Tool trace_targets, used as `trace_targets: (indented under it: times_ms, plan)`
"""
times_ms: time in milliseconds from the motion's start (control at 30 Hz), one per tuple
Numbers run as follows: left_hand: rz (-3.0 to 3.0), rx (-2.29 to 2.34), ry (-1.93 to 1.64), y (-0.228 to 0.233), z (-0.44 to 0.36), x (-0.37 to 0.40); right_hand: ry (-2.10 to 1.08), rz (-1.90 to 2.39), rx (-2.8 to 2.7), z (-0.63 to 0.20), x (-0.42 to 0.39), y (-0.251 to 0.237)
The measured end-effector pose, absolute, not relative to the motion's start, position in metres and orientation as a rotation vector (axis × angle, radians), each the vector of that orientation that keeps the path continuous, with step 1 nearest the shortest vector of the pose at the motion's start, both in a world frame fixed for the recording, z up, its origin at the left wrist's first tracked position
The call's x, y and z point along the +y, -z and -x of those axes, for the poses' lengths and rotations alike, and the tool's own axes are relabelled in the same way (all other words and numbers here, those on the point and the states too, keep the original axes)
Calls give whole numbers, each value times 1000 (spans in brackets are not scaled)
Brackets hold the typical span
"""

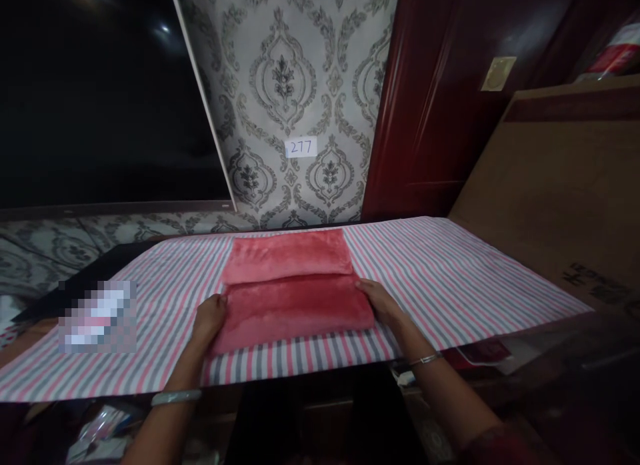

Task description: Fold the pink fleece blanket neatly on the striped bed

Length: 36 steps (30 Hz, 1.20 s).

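Note:
A plush pinkish-red towel lies on a striped cloth that covers the table. Its near part is folded over towards the middle, and the folded edge runs across it from side to side. My left hand grips the left edge of the near part, fingers closed. At the opposite side, my right hand pinches the right end near the fold line. Part of the fingers of both hands is hidden by the towel.
A large dark television screen stands at the back left. A big cardboard box leans along the right side. On the cloth's left lies a pixelated item. A paper marked 277 hangs on the wall.

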<state>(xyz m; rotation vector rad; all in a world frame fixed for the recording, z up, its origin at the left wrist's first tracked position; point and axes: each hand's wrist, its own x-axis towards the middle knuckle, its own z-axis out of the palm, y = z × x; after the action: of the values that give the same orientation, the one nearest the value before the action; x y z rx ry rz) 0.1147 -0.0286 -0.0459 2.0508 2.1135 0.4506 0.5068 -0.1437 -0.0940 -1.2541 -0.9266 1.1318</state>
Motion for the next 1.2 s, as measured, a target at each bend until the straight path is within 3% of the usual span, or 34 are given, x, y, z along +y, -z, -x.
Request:
trace_targets:
  times_ms: [300,700,1200]
  plan:
    - [-2059,2193,-348,31,-138,-10,-1266,1175,-952,-512,-113,85]
    - [-1971,2307,-499,39,-137,-13,-833,1511,-900,-525,-76,114]
    - [-1923,2028,-641,37,-130,26,-975,1247,-972,-522,-56,95]
